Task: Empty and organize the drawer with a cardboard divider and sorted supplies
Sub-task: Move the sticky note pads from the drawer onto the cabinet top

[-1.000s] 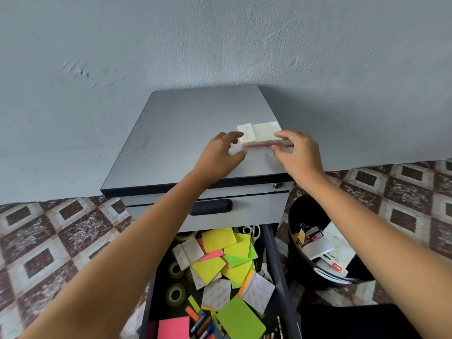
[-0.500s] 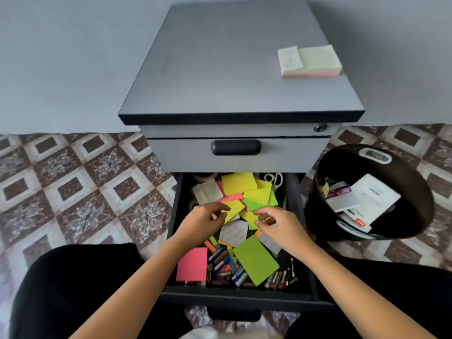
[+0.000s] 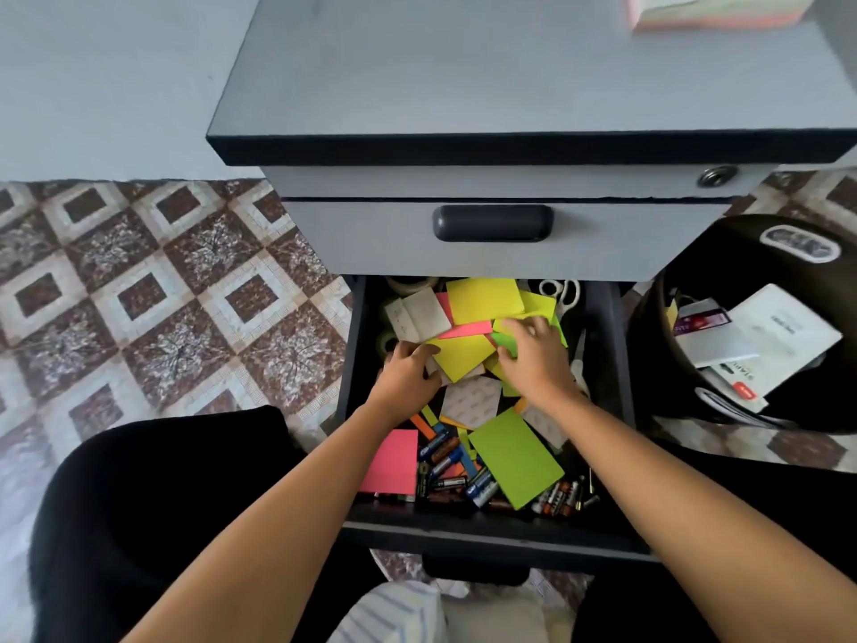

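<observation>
Now the left hand (image 3: 408, 375) pinches a yellow note (image 3: 463, 357) and the right hand (image 3: 533, 359) lies flat on green notes (image 3: 504, 341); better to square them into one stack before lifting.

The drawer (image 3: 487, 536) stands pulled out, dark inside and crowded with loose supplies. At its back left lie tape rolls (image 3: 410, 284), and at its back right white scissors (image 3: 563, 292). A white pad (image 3: 419, 315) and overlapping yellow, pink and green notes (image 3: 482, 301) fill the back half. A tilted yellow pad (image 3: 463, 359) lies mid-drawer. At the front a pink pad (image 3: 392, 461) lies left, and a green pad (image 3: 514, 464) lies askew over batteries (image 3: 447, 466). Above and behind the drawer's right side sits a pale stack (image 3: 714, 11).
</observation>
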`<action>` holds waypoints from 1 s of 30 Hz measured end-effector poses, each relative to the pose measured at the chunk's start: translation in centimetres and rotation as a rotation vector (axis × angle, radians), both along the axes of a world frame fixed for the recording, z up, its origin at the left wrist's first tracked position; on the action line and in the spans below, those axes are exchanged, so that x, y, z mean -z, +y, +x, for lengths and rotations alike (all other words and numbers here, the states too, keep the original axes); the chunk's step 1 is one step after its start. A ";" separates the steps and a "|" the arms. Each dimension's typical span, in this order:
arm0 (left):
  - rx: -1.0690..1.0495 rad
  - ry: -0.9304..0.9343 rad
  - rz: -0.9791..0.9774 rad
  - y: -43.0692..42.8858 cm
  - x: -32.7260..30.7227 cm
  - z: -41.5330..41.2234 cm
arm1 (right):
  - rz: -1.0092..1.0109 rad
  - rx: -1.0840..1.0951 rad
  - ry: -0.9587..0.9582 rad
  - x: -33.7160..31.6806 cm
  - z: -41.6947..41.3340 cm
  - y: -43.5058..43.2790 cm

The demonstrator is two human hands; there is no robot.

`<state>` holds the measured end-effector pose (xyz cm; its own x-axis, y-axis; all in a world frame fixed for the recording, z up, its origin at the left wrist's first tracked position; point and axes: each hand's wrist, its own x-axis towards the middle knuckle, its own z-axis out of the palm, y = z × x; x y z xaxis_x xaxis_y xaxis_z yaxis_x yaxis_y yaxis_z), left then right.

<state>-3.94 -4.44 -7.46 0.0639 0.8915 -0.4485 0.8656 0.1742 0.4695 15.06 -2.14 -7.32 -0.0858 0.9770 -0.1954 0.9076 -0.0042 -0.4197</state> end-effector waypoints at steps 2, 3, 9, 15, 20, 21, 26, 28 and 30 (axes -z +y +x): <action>-0.015 -0.030 -0.008 -0.2 0.5 -0.2 | 0.015 0.069 0.021 0.0 -0.4 1.8; -0.017 -0.039 -0.001 -0.2 0.7 -0.3 | 0.008 0.117 0.047 0.0 -0.5 2.6; -0.045 -0.061 0.028 -0.2 1.0 -0.3 | -0.199 0.302 0.057 0.2 -1.0 6.2; -0.043 -0.070 0.025 -0.2 0.7 -0.6 | -0.292 0.366 0.149 -0.4 -1.2 7.1; -0.030 -0.063 0.005 -0.2 0.4 -0.4 | -0.383 0.511 0.418 -0.4 -0.4 6.6; -0.027 -0.056 0.004 -0.3 0.3 -0.3 | -0.391 0.533 0.471 -0.4 0.0 6.3; 0.031 0.036 0.057 -1.3 0.3 0.8 | -0.414 0.640 0.608 -0.5 1.6 3.9; 0.101 0.070 0.068 -1.8 0.3 1.9 | -0.460 0.700 0.754 -0.8 2.1 2.7; 0.166 0.053 0.025 -2.4 0.5 3.3 | -0.489 0.754 0.876 -1.0 2.7 1.4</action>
